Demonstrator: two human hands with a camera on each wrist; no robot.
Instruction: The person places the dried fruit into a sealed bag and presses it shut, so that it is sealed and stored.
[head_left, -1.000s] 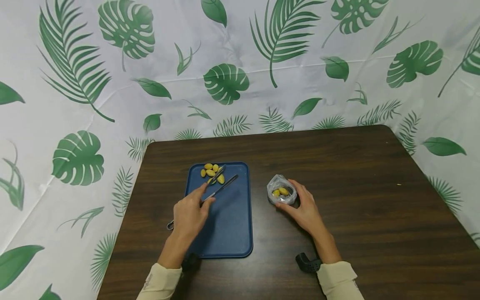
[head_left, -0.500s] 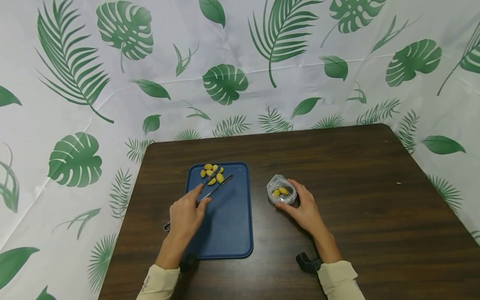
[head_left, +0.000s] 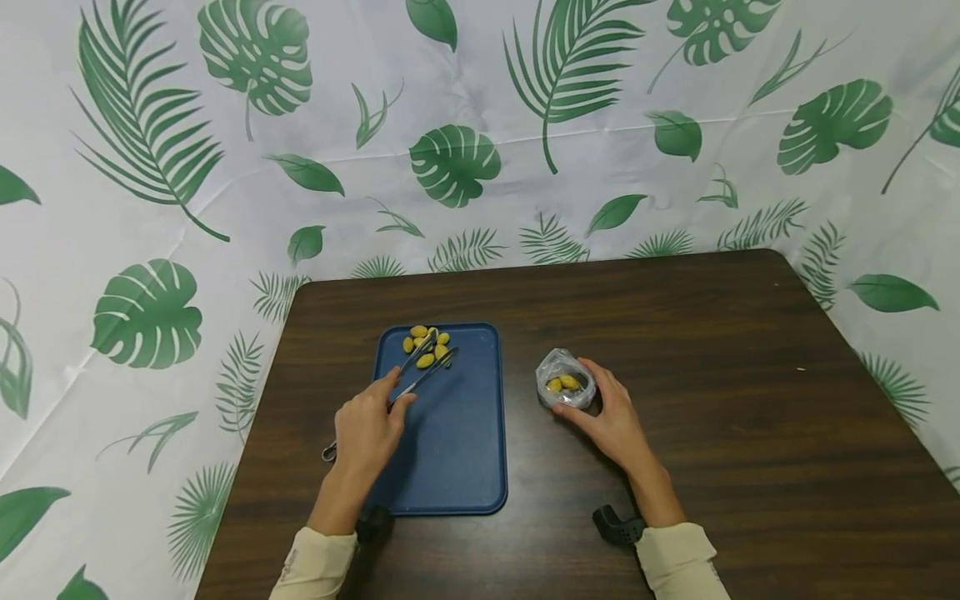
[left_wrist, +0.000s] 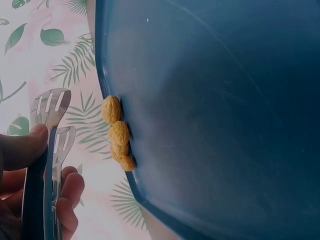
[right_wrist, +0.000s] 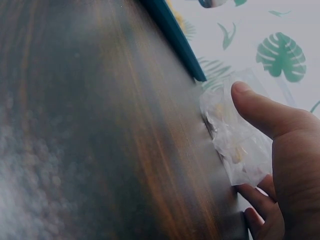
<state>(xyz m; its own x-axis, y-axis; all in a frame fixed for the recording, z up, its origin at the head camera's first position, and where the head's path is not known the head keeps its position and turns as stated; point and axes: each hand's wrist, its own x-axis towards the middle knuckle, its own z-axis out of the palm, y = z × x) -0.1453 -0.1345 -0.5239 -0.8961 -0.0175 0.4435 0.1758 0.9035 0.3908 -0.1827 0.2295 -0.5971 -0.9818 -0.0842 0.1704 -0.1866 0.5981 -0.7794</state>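
My left hand (head_left: 367,429) holds slotted metal tongs (left_wrist: 37,190), their two arms spread apart. In the head view the tong tips overlap a cluster of small yellow oval pieces (head_left: 425,361), wrinkled like nuts or dried fruit, at the far left of a blue tray (head_left: 450,458). The left wrist view shows a gap between the tips and the pieces (left_wrist: 111,110). My right hand (head_left: 615,417) grips a clear plastic bag (head_left: 543,383) between thumb and fingers, to the right of the tray. The bag's mouth is spread, with a few yellow pieces (head_left: 568,382) inside.
A dark wooden table (head_left: 675,333) carries the tray and the bag. Behind it and at both sides hangs a white leaf-print cloth (head_left: 360,192). The tray has a low raised rim (head_left: 504,417). Black straps (head_left: 618,525) sit at the wrists.
My left hand has shifted slightly left with the tongs, and the tips have drawn back a little across the yellow pieces. The right hand stays at the bag.
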